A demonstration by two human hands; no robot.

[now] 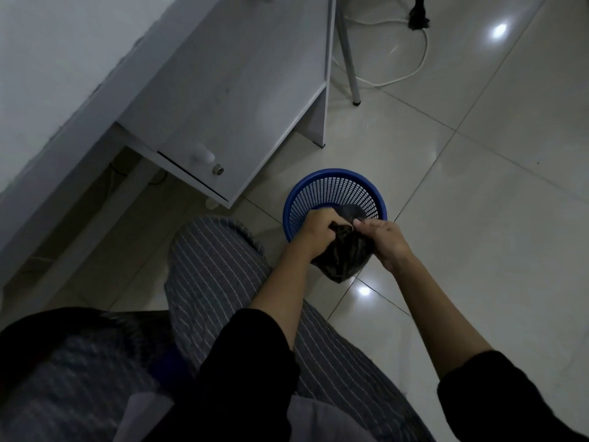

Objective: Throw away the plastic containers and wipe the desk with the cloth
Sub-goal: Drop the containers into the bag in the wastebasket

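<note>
Both hands at the bin (334, 199) now, a blue mesh basket standing on the tiled floor (478, 218) just off the corner of the cabinet (229, 100). The left hand (318, 231) has its fingers curled tight round the top of a black bag (345, 256), the right hand (382, 240) pinches that same gathered top from the other side. The bag hangs over the bin's near rim (contents can't be made out). Striped trousers (216, 269) below, knee forward.
</note>
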